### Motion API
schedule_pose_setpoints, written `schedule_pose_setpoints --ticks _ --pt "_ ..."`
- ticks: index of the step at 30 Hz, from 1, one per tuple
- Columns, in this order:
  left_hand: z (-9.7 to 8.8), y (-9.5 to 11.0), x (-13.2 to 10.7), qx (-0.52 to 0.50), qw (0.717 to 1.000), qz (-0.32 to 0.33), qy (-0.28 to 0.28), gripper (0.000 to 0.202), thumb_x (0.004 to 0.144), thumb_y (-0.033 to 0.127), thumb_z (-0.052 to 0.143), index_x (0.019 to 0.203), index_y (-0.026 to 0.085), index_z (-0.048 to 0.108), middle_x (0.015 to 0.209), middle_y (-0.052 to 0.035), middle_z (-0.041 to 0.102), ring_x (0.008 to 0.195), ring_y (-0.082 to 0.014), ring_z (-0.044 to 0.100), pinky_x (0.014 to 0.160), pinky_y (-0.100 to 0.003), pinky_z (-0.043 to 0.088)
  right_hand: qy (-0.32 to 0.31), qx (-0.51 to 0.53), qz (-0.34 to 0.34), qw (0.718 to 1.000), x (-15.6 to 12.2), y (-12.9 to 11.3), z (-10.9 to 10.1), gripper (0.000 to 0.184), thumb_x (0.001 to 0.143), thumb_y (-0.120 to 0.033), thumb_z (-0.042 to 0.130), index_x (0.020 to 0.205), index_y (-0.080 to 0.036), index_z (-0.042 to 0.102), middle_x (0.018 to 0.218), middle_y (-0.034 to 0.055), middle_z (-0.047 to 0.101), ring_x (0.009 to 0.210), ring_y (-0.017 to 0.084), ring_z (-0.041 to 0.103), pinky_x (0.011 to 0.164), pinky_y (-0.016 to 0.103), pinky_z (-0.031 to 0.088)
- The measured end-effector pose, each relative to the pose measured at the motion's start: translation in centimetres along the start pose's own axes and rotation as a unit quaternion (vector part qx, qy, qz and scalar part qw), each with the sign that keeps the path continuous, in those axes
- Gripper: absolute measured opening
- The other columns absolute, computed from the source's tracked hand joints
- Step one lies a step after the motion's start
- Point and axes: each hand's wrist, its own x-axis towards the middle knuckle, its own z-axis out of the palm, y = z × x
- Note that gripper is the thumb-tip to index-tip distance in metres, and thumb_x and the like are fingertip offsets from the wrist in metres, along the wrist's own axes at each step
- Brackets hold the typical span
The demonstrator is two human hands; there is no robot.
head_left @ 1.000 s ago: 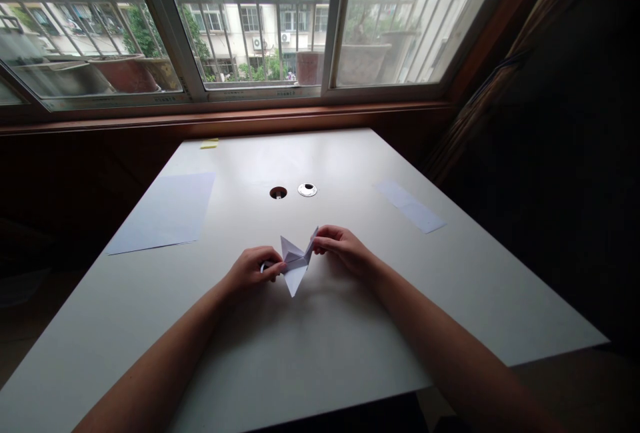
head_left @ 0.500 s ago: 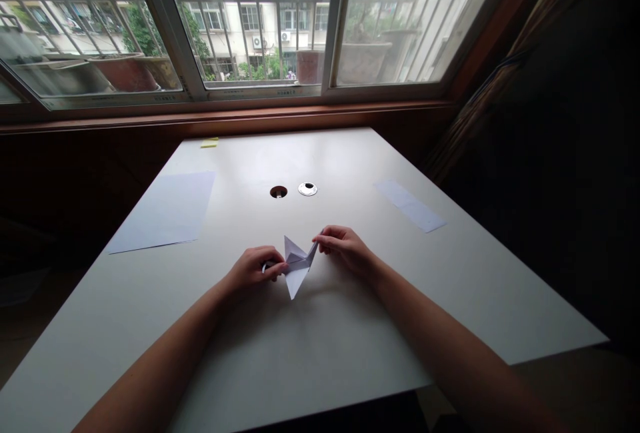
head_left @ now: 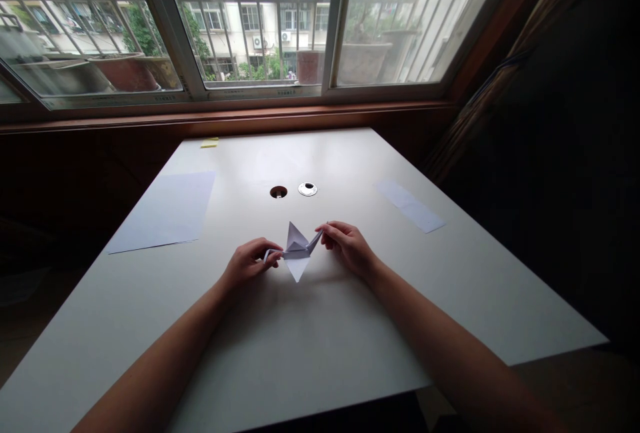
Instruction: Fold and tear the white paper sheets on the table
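A folded white paper crane (head_left: 297,253) is held between my two hands, a little above the white table (head_left: 320,340). Its two pointed wings spread out, one toward the window and one toward me. My left hand (head_left: 251,260) is closed on the narrow bent end at the left. On the other side, my right hand (head_left: 345,241) pinches the slim end that slants up to the right. The fingers cover parts of both ends.
White paper sheets (head_left: 165,210) lie at the table's left, and a creased paper strip (head_left: 411,205) at the right. Yellow sticky notes (head_left: 209,142) sit by the far edge. Beyond the hands are a round hole (head_left: 279,192) and its cover (head_left: 307,189). A barred window (head_left: 260,20) stands behind.
The crane has tilted and shifted slightly up and away from me, so its body lies more level between my hands. Both hands still hold its ends, and more of the left end shows.
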Motion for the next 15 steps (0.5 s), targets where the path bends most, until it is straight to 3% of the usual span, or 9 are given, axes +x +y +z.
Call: schedule_pose_setpoints --ticks 8,15 --pt "0.18 -0.09 -0.29 -0.072 0.993 0.021 0.086 0.021 0.093 0.034 0.064 0.107 0.018 0.067 0.097 -0.0066 0.061 0.075 -0.0157 0.069 0.070 -0.028 0.056 0.026 0.013 -0.002 1.000 0.15 0.30 0.00 0.033 0.083 -0.049 0.070 0.095 -0.019 0.074 0.078 0.0033 0.066 0.064 0.013 0.057 0.062 0.029 0.046" --pt "0.18 0.28 -0.32 -0.067 0.992 0.052 0.096 0.017 0.093 0.030 0.064 0.104 0.019 0.070 0.100 -0.0058 0.058 0.074 -0.0129 0.065 0.070 -0.028 0.059 0.025 -0.004 -0.005 1.000 0.11 0.30 -0.07 0.033 0.083 -0.049 0.069 0.094 -0.019 0.074 0.079 0.0045 0.068 0.064 0.014 0.057 0.062 0.030 0.047"
